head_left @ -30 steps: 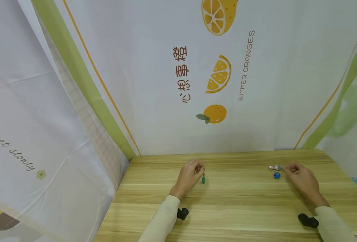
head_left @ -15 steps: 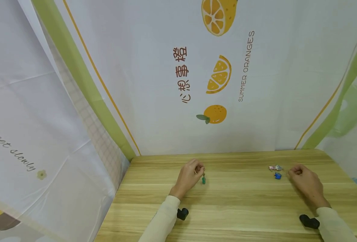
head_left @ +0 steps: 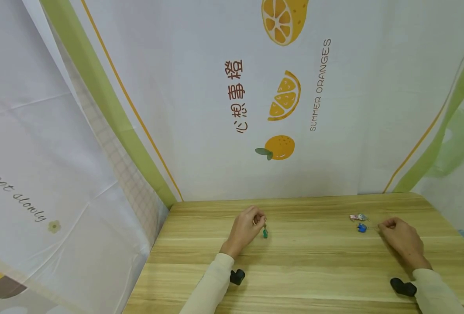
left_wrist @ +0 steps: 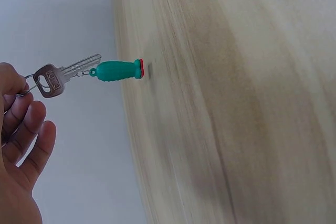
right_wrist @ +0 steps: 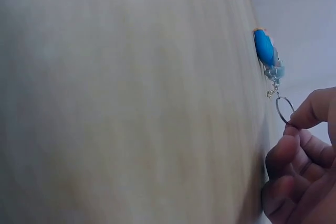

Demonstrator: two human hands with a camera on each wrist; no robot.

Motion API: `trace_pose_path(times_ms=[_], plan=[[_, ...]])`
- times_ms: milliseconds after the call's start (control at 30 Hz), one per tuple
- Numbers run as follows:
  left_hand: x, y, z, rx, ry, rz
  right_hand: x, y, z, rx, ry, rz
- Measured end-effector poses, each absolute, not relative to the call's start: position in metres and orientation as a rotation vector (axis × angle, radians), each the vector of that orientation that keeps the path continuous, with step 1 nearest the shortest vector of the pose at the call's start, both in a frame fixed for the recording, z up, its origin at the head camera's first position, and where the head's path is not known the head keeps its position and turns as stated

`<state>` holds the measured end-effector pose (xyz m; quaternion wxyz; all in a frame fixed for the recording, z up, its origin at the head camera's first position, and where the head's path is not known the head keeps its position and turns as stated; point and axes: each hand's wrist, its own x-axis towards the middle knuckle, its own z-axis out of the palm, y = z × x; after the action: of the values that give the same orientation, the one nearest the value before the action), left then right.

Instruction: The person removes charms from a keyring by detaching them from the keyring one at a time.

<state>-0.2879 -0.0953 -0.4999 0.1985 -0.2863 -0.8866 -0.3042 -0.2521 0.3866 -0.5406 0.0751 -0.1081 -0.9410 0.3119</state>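
Observation:
In the head view my left hand (head_left: 245,227) is raised over the table's left half. In the left wrist view its thumb and finger pinch a key ring (left_wrist: 32,83). From that ring hang a silver key (left_wrist: 55,78) and a green charm (left_wrist: 118,71) with a red end. At the right, my right hand (head_left: 403,239) pinches a thin metal ring (right_wrist: 285,111), joined by a short chain to a blue charm (right_wrist: 265,48). This blue charm (head_left: 362,227) lies on the table, left of the hand. Just behind it lies a pink and pale-blue trinket (head_left: 359,216), too small to make out.
The wooden table (head_left: 310,261) ends at a hanging cloth (head_left: 200,131) printed with oranges. Another cloth (head_left: 59,152) hangs along the left. Two black objects, one by the left sleeve (head_left: 237,277) and one by the right sleeve (head_left: 403,287), sit near the wrists.
My right hand has drawn back to the right and slightly toward me. The blue charm has shifted slightly right. My left hand stays in place; its green charm sways slightly.

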Motion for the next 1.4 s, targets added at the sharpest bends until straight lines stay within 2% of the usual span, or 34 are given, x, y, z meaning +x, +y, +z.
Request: trace_pose_path(times_ms=[1000,1400], plan=[[-0.290,-0.094,-0.500,-0.822,-2.461,-0.805,-0.252,0.388,-0.540,-0.296,-2.859,0.946],[-0.290,-0.091,-0.499,-0.832,-2.436,-0.818,-0.257,0.358,-0.533,-0.181,-2.843,0.942]])
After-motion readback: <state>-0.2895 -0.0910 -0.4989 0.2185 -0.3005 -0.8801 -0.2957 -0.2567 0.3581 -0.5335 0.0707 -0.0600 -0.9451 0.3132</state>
